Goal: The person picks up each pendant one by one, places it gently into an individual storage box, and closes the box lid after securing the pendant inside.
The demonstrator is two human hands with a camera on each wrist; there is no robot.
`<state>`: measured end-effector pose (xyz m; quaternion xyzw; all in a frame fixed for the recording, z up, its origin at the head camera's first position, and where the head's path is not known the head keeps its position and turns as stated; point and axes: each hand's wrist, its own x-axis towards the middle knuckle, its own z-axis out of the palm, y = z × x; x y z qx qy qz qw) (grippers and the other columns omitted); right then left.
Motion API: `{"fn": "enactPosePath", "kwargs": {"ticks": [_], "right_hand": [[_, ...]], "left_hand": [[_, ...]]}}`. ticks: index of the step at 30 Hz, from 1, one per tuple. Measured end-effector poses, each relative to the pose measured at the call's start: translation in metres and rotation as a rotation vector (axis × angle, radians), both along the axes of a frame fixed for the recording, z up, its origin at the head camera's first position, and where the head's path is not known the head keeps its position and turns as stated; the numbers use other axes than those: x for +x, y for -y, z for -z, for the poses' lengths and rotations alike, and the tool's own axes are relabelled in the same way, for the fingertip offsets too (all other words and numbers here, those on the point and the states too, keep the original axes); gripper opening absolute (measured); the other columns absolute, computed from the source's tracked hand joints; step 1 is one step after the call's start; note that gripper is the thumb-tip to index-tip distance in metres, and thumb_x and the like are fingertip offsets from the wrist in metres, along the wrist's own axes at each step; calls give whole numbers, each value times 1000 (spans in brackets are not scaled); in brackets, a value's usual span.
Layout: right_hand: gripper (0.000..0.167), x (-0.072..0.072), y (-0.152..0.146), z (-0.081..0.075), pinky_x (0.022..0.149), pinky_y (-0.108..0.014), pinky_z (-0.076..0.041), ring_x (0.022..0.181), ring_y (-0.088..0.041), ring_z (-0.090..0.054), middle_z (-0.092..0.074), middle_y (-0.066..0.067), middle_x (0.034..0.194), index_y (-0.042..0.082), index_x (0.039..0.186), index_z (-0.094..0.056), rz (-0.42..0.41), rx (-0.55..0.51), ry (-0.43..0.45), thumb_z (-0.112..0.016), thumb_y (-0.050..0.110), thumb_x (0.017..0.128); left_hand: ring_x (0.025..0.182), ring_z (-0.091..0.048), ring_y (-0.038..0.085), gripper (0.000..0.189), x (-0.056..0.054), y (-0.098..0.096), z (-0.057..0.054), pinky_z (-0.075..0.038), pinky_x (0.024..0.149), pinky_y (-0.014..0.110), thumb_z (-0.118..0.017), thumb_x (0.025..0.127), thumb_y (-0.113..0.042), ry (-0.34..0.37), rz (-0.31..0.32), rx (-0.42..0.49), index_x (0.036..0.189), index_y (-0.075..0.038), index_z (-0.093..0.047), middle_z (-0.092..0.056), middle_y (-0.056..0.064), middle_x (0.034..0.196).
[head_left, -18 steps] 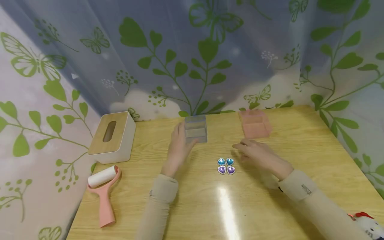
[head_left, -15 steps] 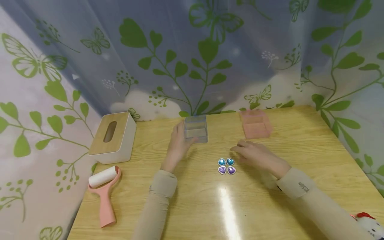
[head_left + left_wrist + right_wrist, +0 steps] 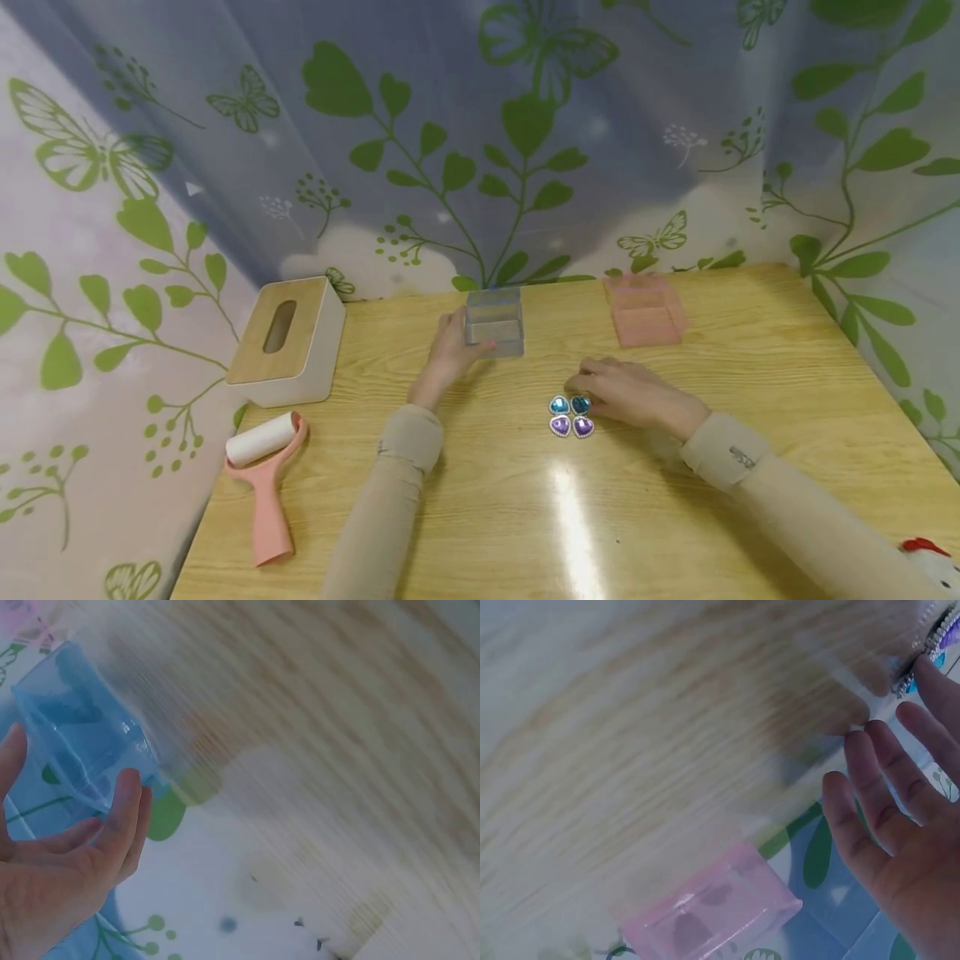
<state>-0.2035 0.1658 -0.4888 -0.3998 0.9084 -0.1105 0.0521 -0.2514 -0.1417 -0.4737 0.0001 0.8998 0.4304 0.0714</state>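
R cuff (image 3: 726,450) has a small dark mark, too small to read. Count: 4 heart-shaped gems w/ beaded silvery rims, 2 blue gems (image 3: 558,405) in the back row, 2 purple gems (image 3: 560,426) in front, set as a tight 2x2 approx. mid-table; 2 boxes, 1 clear bluish box (image 3: 495,321) and 1 pink box (image 3: 648,325), both see-through, near the table's back edge; 1 tissue box (image 3: 285,342), white w/ wood-look top; 1 pink-handled roller (image 3: 265,479) w/ white roll.

L hand (image 3: 452,350) holds the clear box at its L side & front corner, thumb spread from the fingers. R hand (image 3: 637,396) is over the R blue gem, fingers loosely bent, close together, thumb by the gem's rim; contact or not is hard to tell, wrist view being dim & blurry there.

Edges: tissue box sits in the back L corner by the curtain (image 3: 420,50), roller just in front, near the L edge. Wide gap btw the 2 boxes; wood table (image 3: 495,533) runs on in front of the gems. Part of a white figure w/ red top (image 3: 930,562) shows at bottom R.
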Motion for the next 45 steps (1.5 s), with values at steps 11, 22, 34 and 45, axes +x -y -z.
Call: {"fn": "enactPosePath", "kwargs": {"ticks": [11,22,34,45], "right_hand": [[27,-5,0,5,89,-41,-62,93,-15,-65,-69,4,103,20,113,-76,-113,30,-148,-85,25,88],[25,-10,-5,10,73,-31,-61,84,-14,-67,-71,2,96,15,108,-73,-180,3,-253,-84,23,87],[31,-25,4,-13,68,-20,-60,83,-12,-67,-71,-3,99,7,115,-72,-96,-202,-249,-83,8,86],[31,-55,38,-40,75,-30,-65,90,-20,-74,-72,-6,106,8,123,-73,20,-257,-192,-79,15,94]], "left_hand": [[152,-40,44,96,-4,-7,3,-35,129,55,-78,97,-27,35,2,-21,168,-4,-18,-28,24,167],[151,-41,44,90,-1,-10,1,-36,128,55,-73,99,-24,73,-14,-23,168,-6,-18,-29,24,166],[150,-42,45,89,-2,-7,3,-36,128,56,-75,98,-22,62,-58,-9,167,-4,-22,-32,25,165],[152,-39,44,89,-5,-3,4,-34,129,55,-76,97,-20,55,-55,-15,167,-3,-23,-31,26,165]]}}
